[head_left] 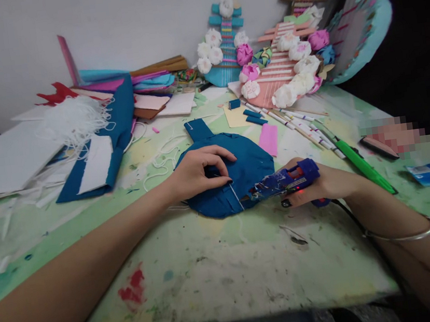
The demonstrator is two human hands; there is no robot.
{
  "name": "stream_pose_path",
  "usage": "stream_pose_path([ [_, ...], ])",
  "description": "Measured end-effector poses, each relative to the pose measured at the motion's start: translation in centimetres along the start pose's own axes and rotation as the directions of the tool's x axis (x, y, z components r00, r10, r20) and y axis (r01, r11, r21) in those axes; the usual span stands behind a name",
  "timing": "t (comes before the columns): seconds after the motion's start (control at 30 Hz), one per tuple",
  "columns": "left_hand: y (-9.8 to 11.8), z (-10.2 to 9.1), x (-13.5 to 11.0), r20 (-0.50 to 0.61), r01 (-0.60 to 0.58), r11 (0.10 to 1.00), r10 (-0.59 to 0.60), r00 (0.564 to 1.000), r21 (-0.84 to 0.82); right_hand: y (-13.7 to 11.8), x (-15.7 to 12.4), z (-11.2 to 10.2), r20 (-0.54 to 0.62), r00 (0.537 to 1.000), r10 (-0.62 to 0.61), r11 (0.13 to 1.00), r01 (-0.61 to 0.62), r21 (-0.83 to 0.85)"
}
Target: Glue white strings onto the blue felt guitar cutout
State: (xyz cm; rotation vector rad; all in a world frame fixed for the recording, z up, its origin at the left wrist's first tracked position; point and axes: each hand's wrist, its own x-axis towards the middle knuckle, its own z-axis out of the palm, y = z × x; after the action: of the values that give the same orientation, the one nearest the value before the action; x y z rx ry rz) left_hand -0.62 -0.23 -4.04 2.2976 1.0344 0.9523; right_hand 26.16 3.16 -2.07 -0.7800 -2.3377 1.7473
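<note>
Bare forearms, dark nail polish, thin silver bangle (pixel 402 236) on right wrist

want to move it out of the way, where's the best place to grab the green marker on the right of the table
Grip the green marker around its mid-barrel, coming from above. It lies flat on the table, slanting from upper left to lower right, with bare space along both long sides there. Its upper end sits close to the white sticks, so fingers would crowd there.
</note>
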Motion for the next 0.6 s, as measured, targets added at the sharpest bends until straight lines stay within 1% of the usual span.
stream_pose_path([
  [0.13,-0.06,-0.02,-0.01,-0.002,-0.004,1.0,0.004,1.0,-0.008,-0.04,-0.08,0.02,0.033,0.999,0.033,0.999,-0.033,0.015],
  [0.23,-0.04,-0.05,0.02,0.002,0.0,1.0,0.0,1.0,-0.011,-0.02,-0.01,0.06,0.033,0.998,0.05,0.999,-0.051,0.02],
  [0.6,0.0,-0.21,0.01,0.006,-0.005,0.999,0.005,1.0,-0.042,0.24,0.44,0.18,0.001,1.0,0.016,1.0,-0.016,0.022],
])
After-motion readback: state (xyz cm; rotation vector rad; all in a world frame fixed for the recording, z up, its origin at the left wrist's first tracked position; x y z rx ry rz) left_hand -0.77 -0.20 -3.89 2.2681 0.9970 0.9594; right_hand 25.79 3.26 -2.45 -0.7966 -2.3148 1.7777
